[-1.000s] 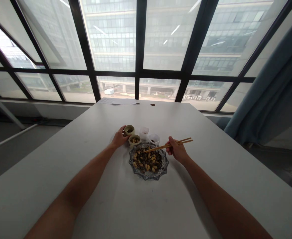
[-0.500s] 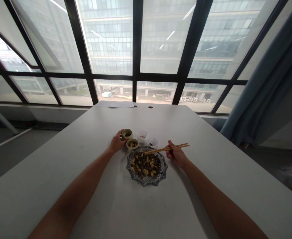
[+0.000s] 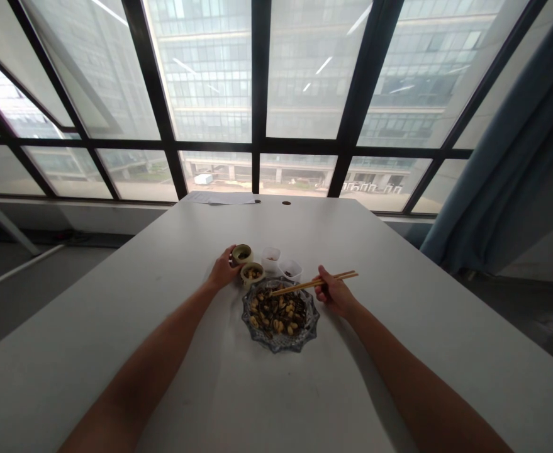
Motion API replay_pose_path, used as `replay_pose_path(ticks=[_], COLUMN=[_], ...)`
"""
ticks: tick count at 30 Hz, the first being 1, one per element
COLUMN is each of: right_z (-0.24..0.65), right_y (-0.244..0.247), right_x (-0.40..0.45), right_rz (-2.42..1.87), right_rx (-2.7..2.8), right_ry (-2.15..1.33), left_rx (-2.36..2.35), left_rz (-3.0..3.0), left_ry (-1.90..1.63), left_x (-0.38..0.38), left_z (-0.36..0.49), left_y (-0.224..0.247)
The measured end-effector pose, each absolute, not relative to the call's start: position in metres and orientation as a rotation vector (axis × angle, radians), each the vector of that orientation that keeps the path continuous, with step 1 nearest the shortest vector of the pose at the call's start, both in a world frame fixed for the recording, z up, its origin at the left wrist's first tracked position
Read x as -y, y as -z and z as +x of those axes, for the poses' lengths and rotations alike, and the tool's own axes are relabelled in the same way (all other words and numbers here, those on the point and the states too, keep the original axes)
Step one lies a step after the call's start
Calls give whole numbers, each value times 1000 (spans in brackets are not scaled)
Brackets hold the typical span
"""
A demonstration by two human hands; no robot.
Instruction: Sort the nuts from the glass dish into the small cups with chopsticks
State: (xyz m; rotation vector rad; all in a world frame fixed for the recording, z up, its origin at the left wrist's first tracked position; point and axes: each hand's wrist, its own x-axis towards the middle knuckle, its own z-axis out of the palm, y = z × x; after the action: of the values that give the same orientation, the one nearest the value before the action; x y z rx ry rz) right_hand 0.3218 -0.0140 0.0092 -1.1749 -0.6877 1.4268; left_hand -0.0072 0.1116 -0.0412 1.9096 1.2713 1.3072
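Had a pair of wooden chopsticks [image 3: 295, 288] pinched in the right hand [image 3: 335, 294], just below and right of the frame's centre, aimed leftward into a scalloped glass dish [image 3: 280, 345]. Could not tell tips touching from tips just above the dark seeds [image 3: 282, 302] and pale nuts [image 3: 279, 327]. Judged the chopsticks light, stiff and rather smooth, best held toward the thick ends with a relaxed, even pinch, for fear of crossed tips or a rolling nut.

Curled the left hand [image 3: 223, 269] around the left side of a small greenish cup [image 3: 245, 262], left of centre. Judged the cup light but rigid, likely ceramic and chippable, best taken by the outer wall, clear of the mouth. Could not make out raised from resting on the desk [image 3: 267, 402].

Found a second cup [image 3: 250, 284] of the same sort, with pale pieces inside, just below the first and beside the dish. Noted two thin plastic tubs [image 3: 270, 267] to the right of the cups, above the dish; guessed them very light, soft-walled and easy to nudge. Took the dish for heavy, hard and brittle, safest by opposite sides of the rim. Spotted flat papers [image 3: 224, 198] at the desk's far edge, upper middle.
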Motion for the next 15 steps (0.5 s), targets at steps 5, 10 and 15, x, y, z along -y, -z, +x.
replay_pose_path(ticks=[5,10,15], right_z=[324,318,307], right_y=[-23,-50,-65], right_x=[16,30,42], right_rz=[-1098,-1140,-1187], right_rx=[839,1248,1446], right_ry=[-1223,-1061,-967], left_rx=[-1267,-1262,-1270], left_rz=[1917,1909,1928], left_ry=[-1302,-1313,-1288], left_x=[-111,-112,-112], left_z=[-8,-8,-8], left_y=[41,43,42])
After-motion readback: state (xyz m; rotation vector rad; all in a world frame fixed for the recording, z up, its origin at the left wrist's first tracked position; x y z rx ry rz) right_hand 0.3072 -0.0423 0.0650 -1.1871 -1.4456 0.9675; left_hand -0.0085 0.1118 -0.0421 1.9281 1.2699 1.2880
